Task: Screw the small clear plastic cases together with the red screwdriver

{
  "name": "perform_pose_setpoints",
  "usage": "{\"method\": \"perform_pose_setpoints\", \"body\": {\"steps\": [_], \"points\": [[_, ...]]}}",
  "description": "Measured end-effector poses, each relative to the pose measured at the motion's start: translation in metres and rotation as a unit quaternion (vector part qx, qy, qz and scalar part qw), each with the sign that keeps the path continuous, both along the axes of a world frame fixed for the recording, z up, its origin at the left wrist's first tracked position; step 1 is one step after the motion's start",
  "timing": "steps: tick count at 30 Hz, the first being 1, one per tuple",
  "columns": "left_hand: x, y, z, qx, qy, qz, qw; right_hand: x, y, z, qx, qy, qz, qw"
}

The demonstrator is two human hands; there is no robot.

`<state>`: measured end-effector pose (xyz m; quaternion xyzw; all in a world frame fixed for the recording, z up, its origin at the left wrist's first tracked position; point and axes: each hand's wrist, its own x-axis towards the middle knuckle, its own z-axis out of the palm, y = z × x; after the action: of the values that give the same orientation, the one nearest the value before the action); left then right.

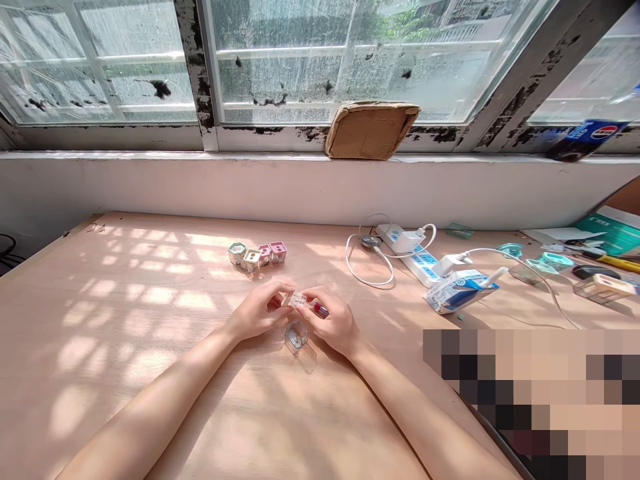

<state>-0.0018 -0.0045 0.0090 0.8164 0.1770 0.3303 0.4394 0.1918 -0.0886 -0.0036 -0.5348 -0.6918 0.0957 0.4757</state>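
Two hands of ours meet above the table (125, 373), and with their fingertips we hold one small clear piece (299, 299). Our left hand (260, 310) pinches it from one side and our right hand (333, 320) from the other, the fingers closed to about its thickness. A red-and-dark item (320, 309) is also at the right hand, seemingly tucked against the fingers; what it is, we cannot tell.

As we judge, one relation matters most: the clear hexagonal box (295, 342) is just below the grip, on the side nearer to our body, about equally close to both hands. The long axis of the piece seems to run sideways, from hand to hand; that of the box we cannot tell surely.

The piece looks colourless with whitish shine, its details too small for us. The box is see-through and greyish inside. Beyond the grip, somewhat to the left, four small boxes (251, 260) stand close together, rimmed in green, pale yellow and pink.
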Motion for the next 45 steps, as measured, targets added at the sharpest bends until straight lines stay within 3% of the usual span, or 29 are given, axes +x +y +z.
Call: {"method": "perform_pose_setpoints", "body": {"steps": [9,18,29,32,36,39,42,45], "points": [[-0.003,-0.002,0.005,-0.015,0.015,-0.01,1.0,0.001,-0.001,-0.001,0.026,-0.022,0.042,0.999],[-0.004,0.005,0.0,-0.115,0.037,-0.042,0.992,0.002,-0.002,-0.001,0.064,-0.05,0.027,0.996],[0.002,0.006,-0.002,-0.269,-0.051,-0.11,0.956,-0.001,-0.004,-0.001,0.058,-0.033,0.019,0.998],[0.0,0.01,-0.002,-0.27,-0.053,-0.083,0.958,0.0,-0.003,-0.001,0.065,-0.021,-0.01,0.998],[-0.006,0.018,-0.002,-0.257,-0.062,0.01,0.964,0.005,-0.002,-0.003,0.044,0.026,-0.096,0.994],[-0.008,0.021,0.0,-0.256,-0.07,0.024,0.964,0.007,-0.002,-0.003,0.009,0.084,-0.118,0.989],[-0.007,0.021,0.002,-0.252,-0.071,0.019,0.965,0.004,-0.005,0.007,-0.016,0.122,-0.073,0.99],[-0.007,0.02,0.001,-0.244,-0.071,0.018,0.967,0.0,-0.009,0.029,-0.055,0.115,0.027,0.991]]}}
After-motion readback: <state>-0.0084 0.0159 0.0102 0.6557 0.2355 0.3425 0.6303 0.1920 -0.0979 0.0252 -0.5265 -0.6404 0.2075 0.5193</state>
